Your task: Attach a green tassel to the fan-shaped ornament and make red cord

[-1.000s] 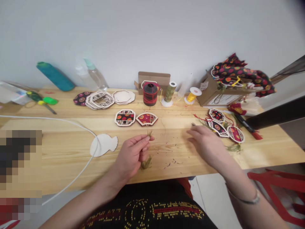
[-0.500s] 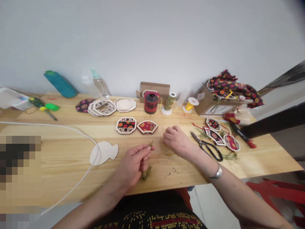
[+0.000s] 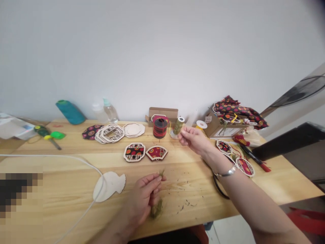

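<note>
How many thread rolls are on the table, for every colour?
Teal roll: 1
Red-and-black roll: 1
Green roll: 1
Yellow roll: 1
Total: 4

Pale grey wall [image 3: 152,61] behind a light wooden table [image 3: 63,179], white floor [image 3: 227,230] below.

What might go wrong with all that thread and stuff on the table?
The green spool stands right by the right hand, so a bump might topple it. The green threads in the left hand look frayed; some might slip out. The white cord crosses the pale cutout, so a tug might drag it.
</note>
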The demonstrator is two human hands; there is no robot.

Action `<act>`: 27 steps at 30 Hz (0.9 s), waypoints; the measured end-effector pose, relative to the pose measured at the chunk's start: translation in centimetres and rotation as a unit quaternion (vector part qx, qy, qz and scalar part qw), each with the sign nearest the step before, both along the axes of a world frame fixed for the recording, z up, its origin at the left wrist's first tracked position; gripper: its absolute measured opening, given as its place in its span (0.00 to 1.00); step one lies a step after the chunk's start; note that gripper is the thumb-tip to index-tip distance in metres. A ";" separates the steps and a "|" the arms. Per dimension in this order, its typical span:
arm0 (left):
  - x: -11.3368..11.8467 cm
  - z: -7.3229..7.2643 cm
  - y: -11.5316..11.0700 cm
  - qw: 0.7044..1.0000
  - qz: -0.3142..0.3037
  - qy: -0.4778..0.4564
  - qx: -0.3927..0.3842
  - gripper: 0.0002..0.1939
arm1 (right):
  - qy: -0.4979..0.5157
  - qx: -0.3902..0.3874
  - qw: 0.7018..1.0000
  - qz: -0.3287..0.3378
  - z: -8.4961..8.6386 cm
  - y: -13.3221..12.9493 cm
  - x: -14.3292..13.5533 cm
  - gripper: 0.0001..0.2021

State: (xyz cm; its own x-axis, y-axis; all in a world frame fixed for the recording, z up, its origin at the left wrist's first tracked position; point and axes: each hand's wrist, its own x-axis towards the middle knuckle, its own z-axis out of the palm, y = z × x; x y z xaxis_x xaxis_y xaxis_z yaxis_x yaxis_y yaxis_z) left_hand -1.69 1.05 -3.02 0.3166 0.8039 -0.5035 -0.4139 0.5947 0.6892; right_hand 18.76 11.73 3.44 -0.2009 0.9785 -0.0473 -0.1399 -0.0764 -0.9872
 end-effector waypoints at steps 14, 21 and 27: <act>-0.5 -0.1 0.2 1.000 0.001 -0.024 -0.004 0.12 | -0.076 0.205 0.936 -0.277 15.2 4.8 4.3 0.13; -0.6 -0.3 0.2 1.000 -0.007 -0.029 0.007 0.12 | -0.351 0.187 0.913 -0.090 10.9 -0.6 2.0 0.03; -0.7 0.0 0.1 1.000 -0.002 -0.020 0.000 0.11 | -0.493 0.101 0.860 0.081 -0.5 -1.4 -0.9 0.03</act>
